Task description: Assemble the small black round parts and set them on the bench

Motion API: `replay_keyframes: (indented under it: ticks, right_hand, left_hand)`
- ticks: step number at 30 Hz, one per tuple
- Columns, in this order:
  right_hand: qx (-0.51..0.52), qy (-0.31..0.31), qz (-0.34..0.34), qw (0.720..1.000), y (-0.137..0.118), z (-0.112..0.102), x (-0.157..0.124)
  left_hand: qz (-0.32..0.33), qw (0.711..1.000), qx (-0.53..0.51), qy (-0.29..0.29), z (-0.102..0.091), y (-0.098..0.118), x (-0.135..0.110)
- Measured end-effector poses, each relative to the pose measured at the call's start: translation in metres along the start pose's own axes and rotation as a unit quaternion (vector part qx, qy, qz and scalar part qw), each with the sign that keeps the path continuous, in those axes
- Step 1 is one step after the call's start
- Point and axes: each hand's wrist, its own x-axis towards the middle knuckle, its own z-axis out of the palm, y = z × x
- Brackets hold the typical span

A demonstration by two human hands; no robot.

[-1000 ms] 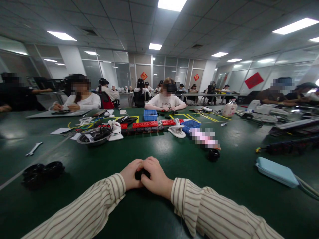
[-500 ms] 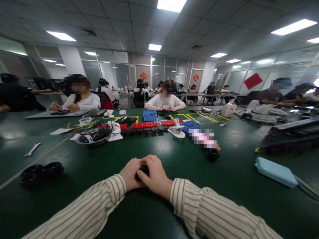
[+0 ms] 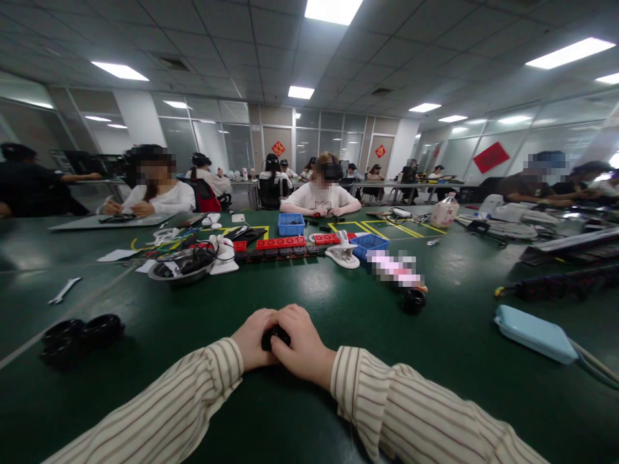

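Note:
Both hands are closed around a small black rounded part (image 3: pixel 276 334) low over the near middle of the table. My left hand (image 3: pixel 251 340) grips its left side, while my right hand (image 3: pixel 304 343) wraps over the top and right, thumb bent across the near face. Most of the part is hidden by my fingers, so its exact kind does not show. To the left lies a cluster of several glossy black ring-shaped parts (image 3: pixel 101 330). Another black ring-shaped part (image 3: pixel 414 300) rests ahead on the right.
Across the green table (image 3: pixel 203 316) stand a metal bowl (image 3: pixel 180 278), red power strips (image 3: pixel 280 243), white clamps (image 3: pixel 342 254) and blue bins (image 3: pixel 291 224). A wrench (image 3: pixel 64 291) lies left, a light-blue case (image 3: pixel 534 333) right. Co-workers sit opposite, including a person in white (image 3: pixel 319 198).
My right fingers and thumb have shifted slightly downward on the black part, and a little more of its top shows. Both hands stay around it in the same place.

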Motion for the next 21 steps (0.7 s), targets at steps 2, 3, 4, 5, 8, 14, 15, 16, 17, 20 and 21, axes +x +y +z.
replay_keyframes:
  ticks: [2, 3, 4, 5, 8, 14, 15, 16, 17, 20, 21]
  right_hand:
    - [-0.011, 0.012, 0.015, 1.0, -0.0002, 0.0004, -0.0003]
    - [-0.018, 0.017, 0.023, 0.999, 0.0001, 0.0008, -0.0004]
    - [-0.025, 0.021, 0.03, 0.999, 0.0004, 0.0013, -0.0004]
    - [-0.031, 0.024, 0.036, 0.999, 0.0009, 0.0019, -0.0003]
    - [-0.047, 0.022, 0.047, 0.998, 0.0023, 0.0037, 0.0004]
    - [-0.048, 0.01, 0.052, 0.997, 0.0026, 0.0049, 0.0018]
    - [-0.041, 0.008, 0.044, 0.998, 0.0026, 0.0046, 0.0017]
    - [-0.031, 0.005, 0.032, 0.999, 0.0026, 0.0043, 0.0015]
    - [-0.021, 0.0, 0.02, 1.0, 0.0026, 0.0039, 0.0012]
    - [0.0, -0.012, -0.005, 1.0, 0.0024, 0.0028, 0.0001]
    - [0.003, -0.015, -0.007, 1.0, 0.0021, 0.0025, -0.0003]
  left_hand:
    - [-0.005, 1.0, 0.022, 0.005, 0.0014, 0.0004, 0.0]
    - [-0.008, 0.999, 0.035, 0.007, 0.0024, 0.0002, -0.0001]
    - [-0.011, 0.999, 0.047, 0.009, 0.0036, -0.0002, -0.0003]
    - [-0.014, 0.998, 0.058, 0.009, 0.0046, -0.0006, -0.0004]
    - [-0.02, 0.997, 0.08, 0.003, 0.0057, -0.0007, -0.0005]
    - [0.001, 0.999, 0.051, -0.001, -0.0008, 0.0046, 0.0015]
    - [0.003, 0.999, 0.036, -0.003, -0.0015, 0.0049, 0.0015]
    - [0.002, 1.0, 0.02, -0.005, -0.0018, 0.0048, 0.0015]
    - [0.002, 1.0, 0.004, -0.005, -0.0018, 0.0043, 0.0013]
    - [0.003, 0.999, -0.031, -0.011, -0.0008, 0.0021, 0.0004]
    - [0.003, 0.999, -0.032, -0.012, -0.0005, 0.0016, 0.0002]
